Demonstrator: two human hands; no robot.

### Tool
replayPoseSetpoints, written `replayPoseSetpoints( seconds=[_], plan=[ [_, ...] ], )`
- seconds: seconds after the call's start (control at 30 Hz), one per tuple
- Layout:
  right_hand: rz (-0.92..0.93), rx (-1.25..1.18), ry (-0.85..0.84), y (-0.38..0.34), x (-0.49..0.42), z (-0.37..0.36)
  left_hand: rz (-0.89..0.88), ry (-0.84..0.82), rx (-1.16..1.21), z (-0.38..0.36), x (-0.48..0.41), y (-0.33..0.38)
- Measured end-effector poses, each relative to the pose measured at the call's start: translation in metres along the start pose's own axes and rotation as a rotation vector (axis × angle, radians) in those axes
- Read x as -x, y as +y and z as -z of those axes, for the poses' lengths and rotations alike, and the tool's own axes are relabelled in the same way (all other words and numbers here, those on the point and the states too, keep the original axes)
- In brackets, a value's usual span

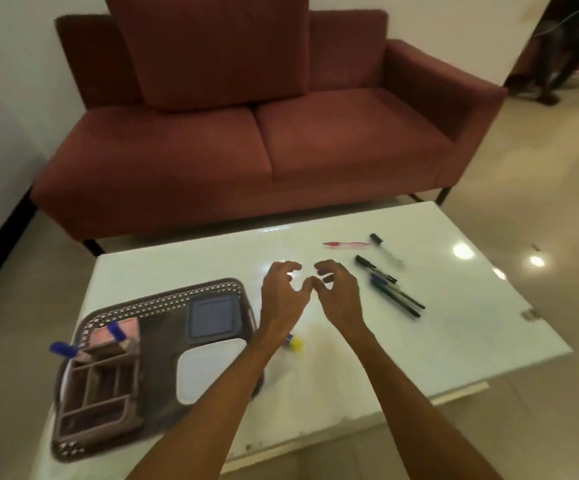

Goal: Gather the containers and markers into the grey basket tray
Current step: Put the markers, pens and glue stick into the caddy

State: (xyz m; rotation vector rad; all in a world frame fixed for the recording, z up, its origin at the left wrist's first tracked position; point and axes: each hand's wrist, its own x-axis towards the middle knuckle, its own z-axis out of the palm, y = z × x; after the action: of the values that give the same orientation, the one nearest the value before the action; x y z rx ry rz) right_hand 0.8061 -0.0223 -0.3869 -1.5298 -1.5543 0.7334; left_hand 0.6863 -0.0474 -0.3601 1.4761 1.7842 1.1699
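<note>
Nearest, the grey basket tray [163,301] sits at the desk's near-left corner, containers [212,317] inside. Mid-desk, left hand [283,299] and right hand [338,296] hover, each grip loosely curled, empty, likely bound for the markers [390,289] lying farther right.

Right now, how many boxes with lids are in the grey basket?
2. The blue-lidded box sits at the far side of the grey basket; the white-lidded box lies just nearer. The left arm covers one corner, so another could hide.
</note>
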Motion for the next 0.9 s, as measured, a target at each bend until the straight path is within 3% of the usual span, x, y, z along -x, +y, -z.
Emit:
replayPoseSetpoints(
  seconds=[0.17,0.3,0.67,0.9],
  plan=[
    [-0.137,0.091,0.155,0.071,-0.017,0.079,0.015,-0.229,-0.057,-0.090,-0.003,0.021],
    [-0.237,0.146,0.196,0.112,-0.034,0.119,0.085,-0.320,-0.120,-0.139,-0.025,0.024],
    [-0.192,0.402,0.080,0.176,-0.131,0.123,0.357,-0.245,-0.172,-0.226,-0.092,0.016],
    [-0.141,0.671,0.003,0.197,-0.165,0.105,0.425,-0.237,-0.219,-0.241,-0.113,0.017]
  ],
)
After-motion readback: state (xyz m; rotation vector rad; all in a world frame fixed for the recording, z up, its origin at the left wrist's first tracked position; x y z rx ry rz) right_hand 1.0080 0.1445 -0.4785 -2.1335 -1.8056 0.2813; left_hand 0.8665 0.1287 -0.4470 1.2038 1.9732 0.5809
